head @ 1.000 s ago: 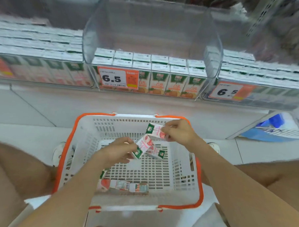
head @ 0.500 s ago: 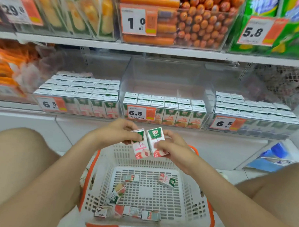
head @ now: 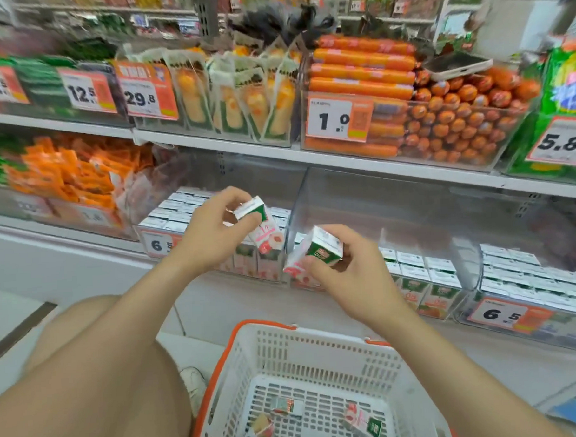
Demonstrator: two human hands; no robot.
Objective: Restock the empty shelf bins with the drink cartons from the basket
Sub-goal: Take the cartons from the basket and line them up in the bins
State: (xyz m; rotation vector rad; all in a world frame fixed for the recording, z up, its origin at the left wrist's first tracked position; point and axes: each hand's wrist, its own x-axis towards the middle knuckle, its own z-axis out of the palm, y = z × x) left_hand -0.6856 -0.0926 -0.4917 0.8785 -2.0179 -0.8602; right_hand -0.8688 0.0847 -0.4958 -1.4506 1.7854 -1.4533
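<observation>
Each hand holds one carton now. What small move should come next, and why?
Probably move the right hand forward and set its carton deep in the middle bin; that bin looks bare at the back, and the hand is just before it.

a: hands?
b: left hand (head: 211, 236) grips a juice carton (head: 264, 231), tilted, before the left shelf bin (head: 142, 232). right hand (head: 353, 276) grips a second carton (head: 319, 250), on its side, at the middle bin (head: 362, 208).
a: basket?
b: white basket (head: 252, 334), orange rim, below. three loose cartons (head: 361, 420) on its floor.
</observation>
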